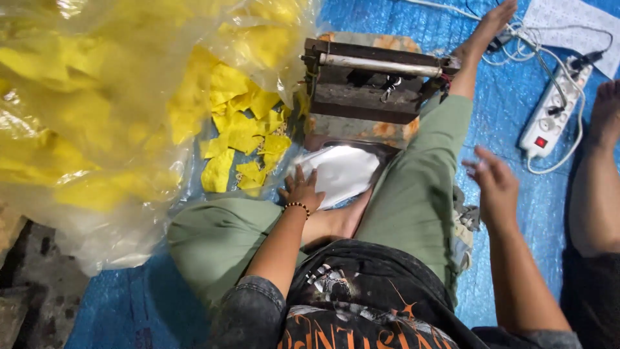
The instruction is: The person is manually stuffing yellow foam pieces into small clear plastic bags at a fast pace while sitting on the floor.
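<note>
Here, line by line, is what we see, working outward from the hands.

Left hand: our left hand lies palm down with the fingers spread, its fingertips resting on the near edge of the white plastic sheet; a beaded bracelet circles the wrist.

Right hand: our right hand hangs in the air over the blue tarp, fingers loosely spread and holding nothing; it looks motion-blurred, so we cannot tell more about the fingertips.

Sheet, position: the white plastic sheet lies on the floor between our knees, just ahead of the left hand and well to the left of the right hand.

Sheet, long axis: it runs slantwise, from the left hand up and to the right toward the wooden press.

Nearer hand: the left, already touching; the right is well apart, on the far side of our right leg.

Press: a dark wooden frame with a metal bar across its top, standing directly beyond the sheet, near its far end.

Yellow pieces: cut yellow scraps lie in a heap to the left of the sheet, spilling out of a big clear bag stuffed with more yellow material.

Farther out: a white power strip with cables lies on the tarp beyond the right hand.

Another person: a bare leg at the right edge.
</note>
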